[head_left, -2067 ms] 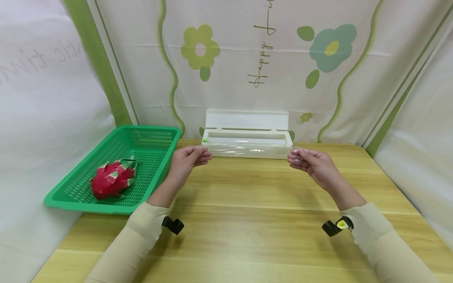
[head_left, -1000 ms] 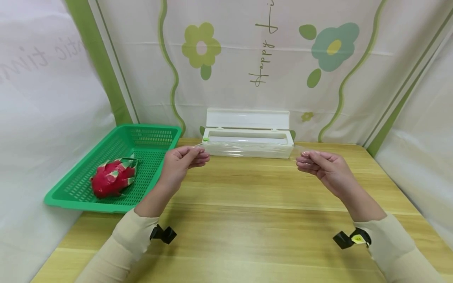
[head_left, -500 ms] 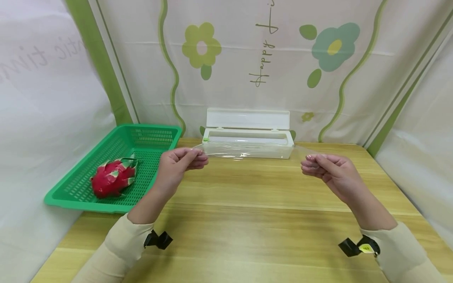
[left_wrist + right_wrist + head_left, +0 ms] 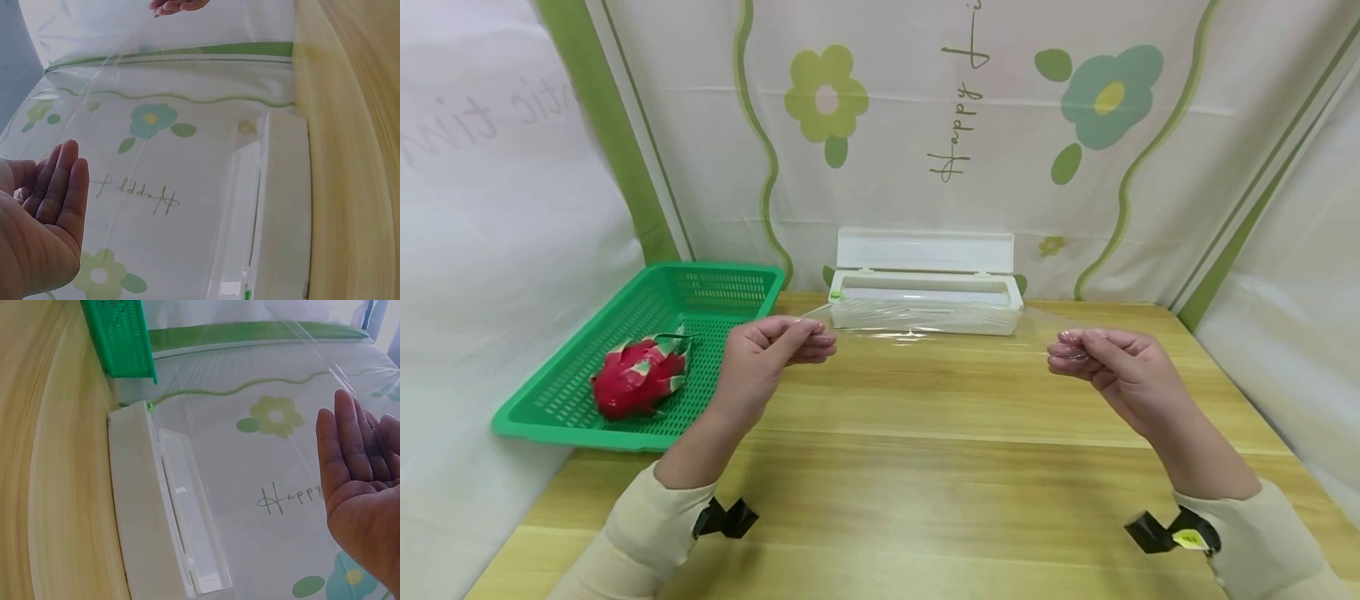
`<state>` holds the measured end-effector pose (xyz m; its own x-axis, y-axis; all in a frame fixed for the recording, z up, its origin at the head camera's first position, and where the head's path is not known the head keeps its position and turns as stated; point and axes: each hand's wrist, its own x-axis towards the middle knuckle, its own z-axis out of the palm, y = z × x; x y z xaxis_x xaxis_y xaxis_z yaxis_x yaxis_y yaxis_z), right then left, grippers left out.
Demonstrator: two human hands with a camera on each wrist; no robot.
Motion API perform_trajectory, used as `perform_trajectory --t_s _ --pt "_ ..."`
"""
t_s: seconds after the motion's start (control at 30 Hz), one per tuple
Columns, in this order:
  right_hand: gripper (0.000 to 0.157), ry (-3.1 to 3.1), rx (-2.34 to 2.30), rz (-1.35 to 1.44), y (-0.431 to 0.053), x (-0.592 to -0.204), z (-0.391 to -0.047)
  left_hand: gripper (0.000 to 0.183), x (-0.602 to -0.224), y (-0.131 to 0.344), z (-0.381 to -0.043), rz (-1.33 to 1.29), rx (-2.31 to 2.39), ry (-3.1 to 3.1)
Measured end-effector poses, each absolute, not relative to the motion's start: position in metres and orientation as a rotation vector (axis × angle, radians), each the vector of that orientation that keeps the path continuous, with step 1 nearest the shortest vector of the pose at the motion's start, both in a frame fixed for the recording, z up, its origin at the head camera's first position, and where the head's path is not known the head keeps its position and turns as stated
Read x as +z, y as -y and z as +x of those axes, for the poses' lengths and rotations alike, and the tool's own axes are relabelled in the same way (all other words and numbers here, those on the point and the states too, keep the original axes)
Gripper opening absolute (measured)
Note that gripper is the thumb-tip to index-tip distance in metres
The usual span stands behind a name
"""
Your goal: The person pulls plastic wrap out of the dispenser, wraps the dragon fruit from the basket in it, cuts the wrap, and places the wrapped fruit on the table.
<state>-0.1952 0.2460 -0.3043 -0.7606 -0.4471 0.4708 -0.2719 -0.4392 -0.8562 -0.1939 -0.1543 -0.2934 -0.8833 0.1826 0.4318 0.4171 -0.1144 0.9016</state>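
Note:
A sheet of clear plastic wrap (image 4: 917, 321) stretches between my two hands and runs back to a white wrap dispenser box (image 4: 925, 287). Its lid (image 4: 925, 252) stands up at the back, and a small green piece (image 4: 837, 295) sits at the box's left end. My left hand (image 4: 767, 358) pinches the left corner of the film between thumb and fingers. On the other side, my right hand (image 4: 1120, 367) pinches the right corner the same way. Both hands are above the table, in front of the box. The film's near edge is hard to make out.
A green plastic basket (image 4: 730, 417) stands at the left of the wooden table (image 4: 940, 500), close to my left forearm. Inside lies a red dragon fruit (image 4: 640, 379). A printed cloth (image 4: 910, 125) hangs behind the box, with white cloth at both sides.
Both hands have drawn back toward me and spread wider apart, pulling more film out of the box. The box, basket and dragon fruit have stayed in place.

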Motion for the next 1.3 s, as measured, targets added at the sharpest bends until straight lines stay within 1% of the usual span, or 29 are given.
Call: perform_trajectory --t_s 0.3,0.53,0.7,1.0,1.3 --pt "0.034 -1.538 -2.356 -1.063 -0.247 -0.303 -0.189 0.024 -0.289 0.155 -0.187 -0.674 -2.100 1.978" --pt "0.032 -1.637 -2.302 -1.070 -0.248 -0.304 -0.184 0.026 -0.291 0.158 -0.183 -0.647 -2.041 2.068" --pt "0.029 -1.831 -2.220 -0.955 -0.249 -0.302 -0.176 0.022 -0.295 0.160 -0.180 -0.665 -1.963 2.120" --pt "0.023 -2.209 -1.962 -0.780 -0.251 -0.304 -0.163 0.016 -0.292 0.161 -0.167 -0.555 -1.837 2.303" --pt "0.023 -2.290 -1.750 -0.742 -0.256 -0.313 -0.153 0.015 -0.288 0.158 -0.150 -0.561 -1.786 2.438"
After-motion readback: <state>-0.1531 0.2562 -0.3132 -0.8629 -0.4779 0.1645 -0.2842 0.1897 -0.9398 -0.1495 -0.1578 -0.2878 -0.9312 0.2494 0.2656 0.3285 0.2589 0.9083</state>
